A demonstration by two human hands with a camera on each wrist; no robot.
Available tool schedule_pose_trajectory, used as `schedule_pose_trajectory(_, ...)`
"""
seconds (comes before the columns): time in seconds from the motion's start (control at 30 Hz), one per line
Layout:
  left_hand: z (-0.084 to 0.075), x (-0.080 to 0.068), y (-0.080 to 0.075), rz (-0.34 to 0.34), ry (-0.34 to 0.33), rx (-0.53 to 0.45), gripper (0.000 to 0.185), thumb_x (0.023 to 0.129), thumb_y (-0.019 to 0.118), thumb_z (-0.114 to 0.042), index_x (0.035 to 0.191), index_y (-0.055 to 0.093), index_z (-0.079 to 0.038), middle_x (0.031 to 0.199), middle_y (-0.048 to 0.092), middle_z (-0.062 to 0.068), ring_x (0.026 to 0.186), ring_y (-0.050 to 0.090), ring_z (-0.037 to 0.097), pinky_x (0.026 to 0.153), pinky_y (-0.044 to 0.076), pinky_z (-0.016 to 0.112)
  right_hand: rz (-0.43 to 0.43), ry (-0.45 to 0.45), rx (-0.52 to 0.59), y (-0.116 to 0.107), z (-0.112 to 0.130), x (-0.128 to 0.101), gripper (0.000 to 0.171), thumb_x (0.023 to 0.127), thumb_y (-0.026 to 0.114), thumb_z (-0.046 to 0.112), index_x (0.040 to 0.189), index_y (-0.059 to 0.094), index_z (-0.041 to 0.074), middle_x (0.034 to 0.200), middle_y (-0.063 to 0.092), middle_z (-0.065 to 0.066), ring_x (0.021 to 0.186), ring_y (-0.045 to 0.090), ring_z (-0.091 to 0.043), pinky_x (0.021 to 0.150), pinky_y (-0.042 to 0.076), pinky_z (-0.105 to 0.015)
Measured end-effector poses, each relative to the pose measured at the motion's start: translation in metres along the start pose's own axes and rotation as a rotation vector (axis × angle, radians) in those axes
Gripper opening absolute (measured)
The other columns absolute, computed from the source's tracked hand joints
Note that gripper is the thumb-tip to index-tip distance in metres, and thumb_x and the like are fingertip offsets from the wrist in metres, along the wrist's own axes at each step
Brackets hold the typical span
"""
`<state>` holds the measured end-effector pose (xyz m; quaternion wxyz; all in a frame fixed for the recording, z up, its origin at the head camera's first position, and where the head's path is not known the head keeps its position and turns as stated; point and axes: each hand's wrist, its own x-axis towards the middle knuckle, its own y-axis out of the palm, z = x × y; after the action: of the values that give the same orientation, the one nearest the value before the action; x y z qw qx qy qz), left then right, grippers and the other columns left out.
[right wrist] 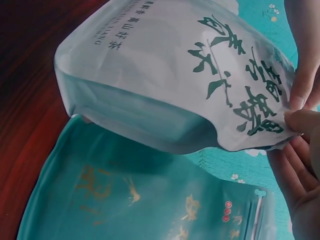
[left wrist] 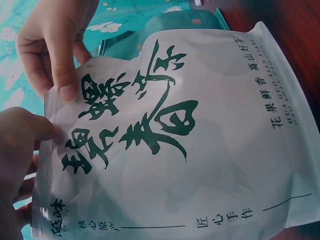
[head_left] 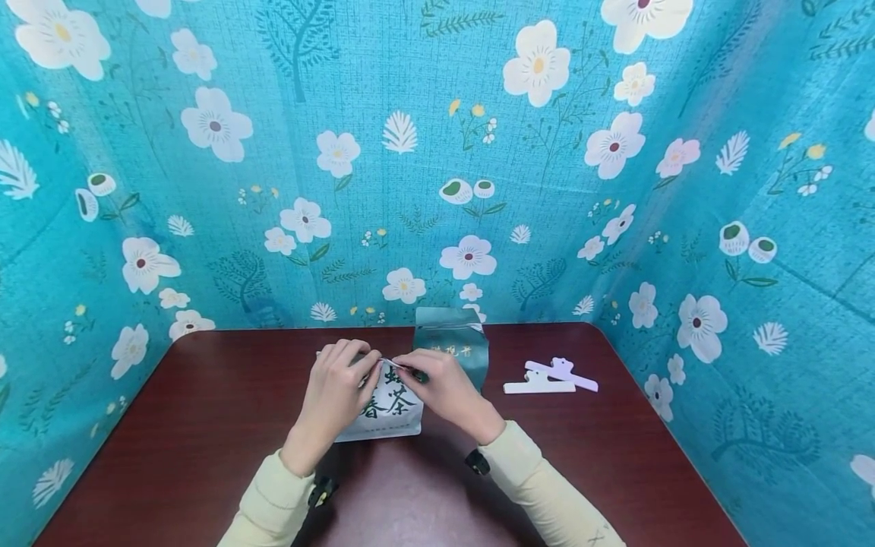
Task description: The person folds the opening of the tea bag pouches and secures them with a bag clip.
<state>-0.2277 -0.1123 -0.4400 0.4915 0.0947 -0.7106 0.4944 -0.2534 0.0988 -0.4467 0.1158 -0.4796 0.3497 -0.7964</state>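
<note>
A white tea bag (head_left: pixel 383 428) with large green Chinese characters stands on the dark red table, tilted in the wrist views. My left hand (head_left: pixel 338 386) pinches the left part of its top edge between thumb and fingers. Close beside it, my right hand (head_left: pixel 443 386) pinches the same edge further right, thumb on the front face. The left wrist view shows the front of the bag (left wrist: pixel 200 135) broadly, its top edge creased under the fingers. In the right wrist view, a green tea bag (right wrist: pixel 145 195) with gold print is behind the white one.
Two flat clips, one white (head_left: pixel 540 386) and one light purple (head_left: pixel 577 378), lie overlapping on the table's right side. Blue flowered cloth (head_left: pixel 383 190) hangs along the back and both sides of the table (head_left: pixel 171 456).
</note>
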Motion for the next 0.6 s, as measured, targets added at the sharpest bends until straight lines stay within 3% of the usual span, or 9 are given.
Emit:
schedule_pose_trajectory(0.3, 0.0000, -0.0034, 0.0013, -0.011, -0.009, -0.030, 0.012, 0.085, 0.079, -0.013, 0.096, 0.078, -0.007, 0.094, 0.068, 0.008, 0.084, 0.062, 0.027, 0.077, 0.049, 0.043, 0.041, -0.004, 0.057, 0.0010, -0.0103, -0.0088, 0.024, 0.090, 0.076, 0.004, 0.113, 0.077, 0.009, 0.103, 0.077, -0.001, 0.093, 0.072, -0.010, 0.081, 0.056, -0.021)
schedule_pose_trajectory(0.6, -0.0056, -0.0009, 0.0079, 0.024, 0.013, -0.026, 0.020, 0.085, 0.080, -0.014, 0.104, 0.079, -0.011, 0.097, 0.069, 0.006, 0.090, 0.064, 0.025, 0.083, 0.045, 0.046, -0.030, -0.108, -0.084, 0.0020, -0.0097, -0.0101, 0.024, 0.088, 0.077, 0.001, 0.111, 0.077, 0.007, 0.098, 0.077, -0.004, 0.090, 0.073, -0.015, 0.079, 0.057, -0.023)
